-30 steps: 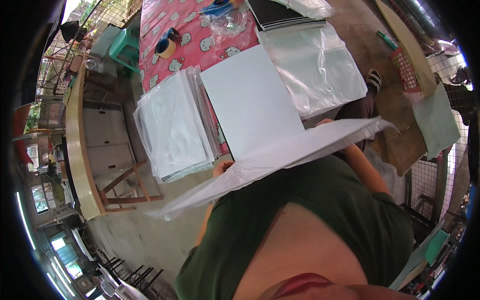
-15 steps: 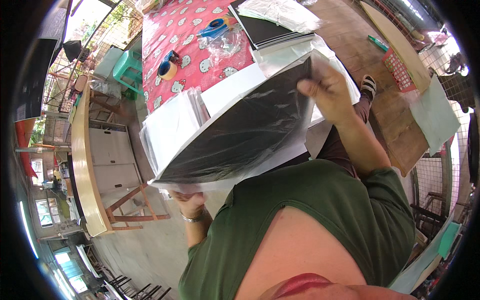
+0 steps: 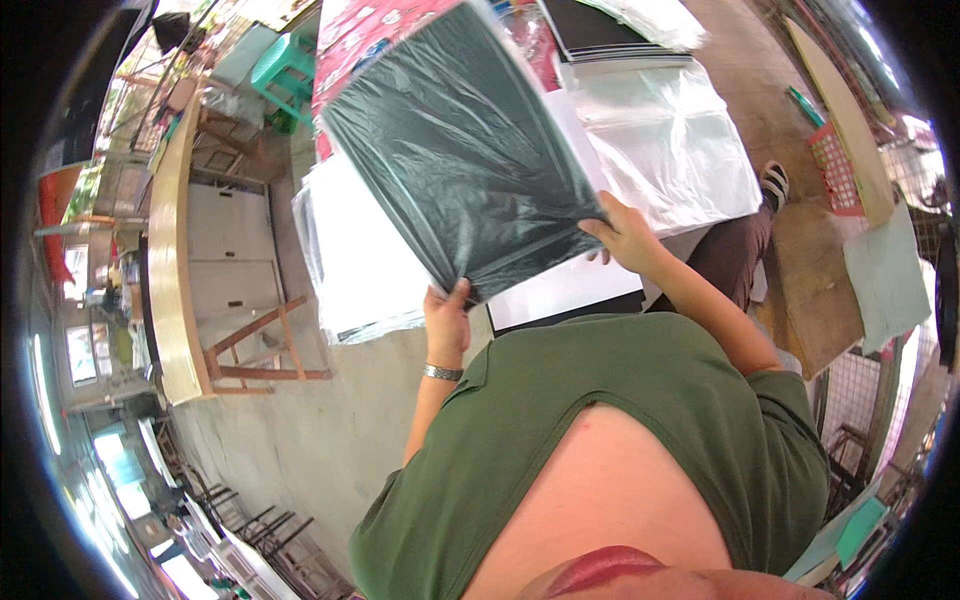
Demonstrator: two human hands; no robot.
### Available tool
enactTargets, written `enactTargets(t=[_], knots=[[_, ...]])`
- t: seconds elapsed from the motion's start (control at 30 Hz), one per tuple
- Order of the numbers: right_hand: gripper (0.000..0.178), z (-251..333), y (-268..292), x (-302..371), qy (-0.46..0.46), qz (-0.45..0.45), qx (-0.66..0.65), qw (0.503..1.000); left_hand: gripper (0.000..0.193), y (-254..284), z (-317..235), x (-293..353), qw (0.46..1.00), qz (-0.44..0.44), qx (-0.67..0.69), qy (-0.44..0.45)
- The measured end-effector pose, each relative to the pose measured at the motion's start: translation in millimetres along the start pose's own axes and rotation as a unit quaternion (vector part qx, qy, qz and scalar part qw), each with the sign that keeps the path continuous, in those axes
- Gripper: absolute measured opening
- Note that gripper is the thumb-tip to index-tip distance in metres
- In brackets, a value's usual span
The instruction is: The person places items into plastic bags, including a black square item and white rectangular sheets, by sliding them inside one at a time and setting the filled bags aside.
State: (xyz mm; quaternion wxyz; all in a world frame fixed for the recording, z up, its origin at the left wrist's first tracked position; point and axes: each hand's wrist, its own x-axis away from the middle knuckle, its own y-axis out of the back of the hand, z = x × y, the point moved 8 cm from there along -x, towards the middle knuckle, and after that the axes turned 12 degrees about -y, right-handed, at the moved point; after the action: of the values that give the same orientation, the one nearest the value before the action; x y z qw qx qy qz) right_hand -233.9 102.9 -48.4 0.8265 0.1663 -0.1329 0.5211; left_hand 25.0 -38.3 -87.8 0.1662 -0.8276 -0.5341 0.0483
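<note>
Between my hands a black sheet in a clear plastic sleeve (image 3: 465, 150) is held up, tilted over the table. My left hand (image 3: 447, 318) pinches its near left corner, thumb on top. At the near right corner my right hand (image 3: 622, 237) grips the edge. Beneath and to the left lies a pile of white sheets in clear plastic (image 3: 365, 250). A white sheet over a black one (image 3: 570, 292) shows at the table's near edge. To the right is a stack of clear plastic sleeves (image 3: 670, 145). Whether the held sleeve touches the pile cannot be told.
The table's patterned red cover (image 3: 345, 35) shows at the far left. Black boards (image 3: 610, 35) with clear plastic on them lie at the far right. A green stool (image 3: 288, 72) and a long wooden table (image 3: 175, 270) stand left. A red basket (image 3: 836, 170) is on the right.
The black sheet in its sleeve has swung from a slanted, edge-on pose to face me, farther over the table. My left hand has moved right and up; my right hand has come lower.
</note>
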Motion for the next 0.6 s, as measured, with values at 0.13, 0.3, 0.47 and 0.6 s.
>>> enactTargets(t=[0.13,0.3,0.47,0.6], knots=[[0.035,36,-78,-28,-0.018,0.17,-0.077,0.982,0.032,77,-46,-34,0.993,-0.102,-0.009,-0.058],[0.039,42,-131,-28,0.086,0.231,0.048,0.968,0.03,185,-92,-53,0.991,-0.078,-0.087,-0.062],[0.024,22,0,-31,0.2,-0.102,0.132,0.965,0.023,271,-104,-66,0.961,-0.078,-0.264,0.005],[0.022,-6,88,4,0.131,-0.218,0.342,0.905,0.026,287,-103,-76,0.895,-0.121,-0.428,0.01]])
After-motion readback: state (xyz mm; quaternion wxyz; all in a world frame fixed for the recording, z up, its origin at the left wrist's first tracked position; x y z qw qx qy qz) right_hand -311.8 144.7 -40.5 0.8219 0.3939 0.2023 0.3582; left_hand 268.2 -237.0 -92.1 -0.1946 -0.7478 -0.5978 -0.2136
